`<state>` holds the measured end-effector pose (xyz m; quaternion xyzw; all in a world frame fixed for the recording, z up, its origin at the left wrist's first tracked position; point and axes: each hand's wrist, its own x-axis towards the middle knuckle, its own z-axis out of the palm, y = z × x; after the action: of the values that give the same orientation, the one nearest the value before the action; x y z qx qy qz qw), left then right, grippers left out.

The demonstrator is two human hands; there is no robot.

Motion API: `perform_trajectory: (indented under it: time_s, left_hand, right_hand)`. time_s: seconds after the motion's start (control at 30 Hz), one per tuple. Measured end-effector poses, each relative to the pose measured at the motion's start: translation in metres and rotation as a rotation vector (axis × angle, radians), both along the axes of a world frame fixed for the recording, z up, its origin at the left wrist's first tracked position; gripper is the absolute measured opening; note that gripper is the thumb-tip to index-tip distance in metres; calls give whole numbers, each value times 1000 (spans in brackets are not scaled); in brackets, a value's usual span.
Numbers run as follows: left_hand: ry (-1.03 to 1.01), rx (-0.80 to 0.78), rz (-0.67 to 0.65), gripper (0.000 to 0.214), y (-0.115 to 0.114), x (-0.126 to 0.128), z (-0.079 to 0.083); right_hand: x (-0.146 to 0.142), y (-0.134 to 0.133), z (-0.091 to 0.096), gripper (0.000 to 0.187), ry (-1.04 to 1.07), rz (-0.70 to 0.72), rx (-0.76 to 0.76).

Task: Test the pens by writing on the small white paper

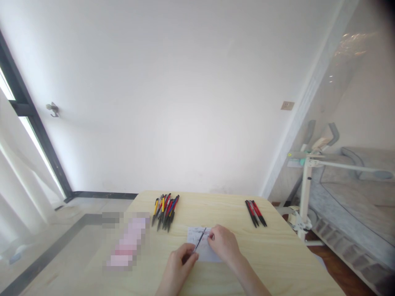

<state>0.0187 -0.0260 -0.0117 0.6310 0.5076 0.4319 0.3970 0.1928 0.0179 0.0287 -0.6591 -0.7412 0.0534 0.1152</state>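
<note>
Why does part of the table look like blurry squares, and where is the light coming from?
Head view: a pixelated patch covers the table left of the left hand; daylight enters at the window on the left, washing it out; straight edges bow near the corners.

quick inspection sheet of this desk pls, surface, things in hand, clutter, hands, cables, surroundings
surface: pale wooden table, top mostly bare.
things in hand: a thin dark pen held slanted over a small scribbled sheet of paper.
clutter: a large bunch of pens with yellow, red and blue barrels far left of the paper; a small group of red and black pens far right; a blurred pinkish patch at the left.
hands: left hand grips the pen's lower end; right hand rests on the paper, fingers at its top edge.
cables: nothing seen.
surroundings: white wall, window at left, a white stand and grey sofa at right.
</note>
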Motion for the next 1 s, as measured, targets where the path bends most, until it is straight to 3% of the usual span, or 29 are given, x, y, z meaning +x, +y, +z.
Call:
perform_trajectory:
  time_s: [1.0]
  left_hand:
    - [-188,-16,-43,19,1,0,1]
  right_hand:
    - [-18,6,11,22,-169,10,-50]
